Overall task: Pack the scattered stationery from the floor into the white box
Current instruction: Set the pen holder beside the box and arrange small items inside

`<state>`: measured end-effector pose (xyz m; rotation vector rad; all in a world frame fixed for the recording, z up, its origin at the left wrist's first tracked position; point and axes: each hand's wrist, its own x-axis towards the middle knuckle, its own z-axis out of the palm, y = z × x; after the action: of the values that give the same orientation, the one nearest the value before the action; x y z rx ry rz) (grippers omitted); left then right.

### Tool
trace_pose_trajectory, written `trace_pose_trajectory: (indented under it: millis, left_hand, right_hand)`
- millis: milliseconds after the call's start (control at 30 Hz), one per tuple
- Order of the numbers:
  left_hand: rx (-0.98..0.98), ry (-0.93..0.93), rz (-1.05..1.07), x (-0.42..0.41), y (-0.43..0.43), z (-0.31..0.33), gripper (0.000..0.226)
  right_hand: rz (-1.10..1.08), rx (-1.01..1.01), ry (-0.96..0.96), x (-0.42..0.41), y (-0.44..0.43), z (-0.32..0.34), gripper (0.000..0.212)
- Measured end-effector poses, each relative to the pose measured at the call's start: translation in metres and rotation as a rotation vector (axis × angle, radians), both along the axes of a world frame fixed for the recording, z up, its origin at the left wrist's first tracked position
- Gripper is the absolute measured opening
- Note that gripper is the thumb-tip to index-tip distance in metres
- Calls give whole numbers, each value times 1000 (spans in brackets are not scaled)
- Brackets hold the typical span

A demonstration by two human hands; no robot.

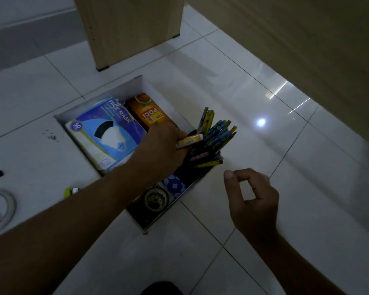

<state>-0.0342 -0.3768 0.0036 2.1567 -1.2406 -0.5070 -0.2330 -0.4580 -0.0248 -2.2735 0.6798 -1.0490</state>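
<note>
White box [126,88] on tiled floor. Left hand [161,145] reaches over box middle and pinches a small yellow stick [190,141] beside the pencils [213,135] at box's right wall. Right hand [251,196] just right of box, fingers loosely curled, holding nothing. Tape roll [2,206] lies well left of box

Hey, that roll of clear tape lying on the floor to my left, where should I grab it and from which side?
Come down from above and pinch the tape roll by its band on the side toward the white box, fingers in the hole, thumb outside. It appears to lie flat, hole up, so its low edge gives little to grab sideways.
</note>
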Motion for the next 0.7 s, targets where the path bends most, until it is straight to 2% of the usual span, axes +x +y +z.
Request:
trace_pose_trajectory:
  millis: [33, 133, 200, 333, 400, 467, 700]
  left_hand:
    - [-1, -15, -10, 1, -1, -1, 13]
    - [25, -6, -29, 4, 0, -4, 42]
    - [34, -21, -66, 4, 1, -4, 48]
    - [-90, -82, -89, 2, 5, -2, 46]
    - [-143, -98, -98, -2, 7, -2, 46]
    - [-172, -110, -107, -4, 7, -2, 36]
    - [-167, -149, -19, -6, -2, 4, 26]
  right_hand:
    - [-5, 0, 14, 0, -4, -3, 23]
    - [-4, 73, 67, 4, -10, -12, 14]
    - [6, 182, 105, 8, -9, -15, 22]
    - [26, 348, 104, 17, -10, -15, 28]
    - [16, 352, 116, 20, -12, -15, 29]
    - [-6, 347, 146, 23, -14, -15, 31]
    - [-38, 387, 194, 26, -16, -15, 33]
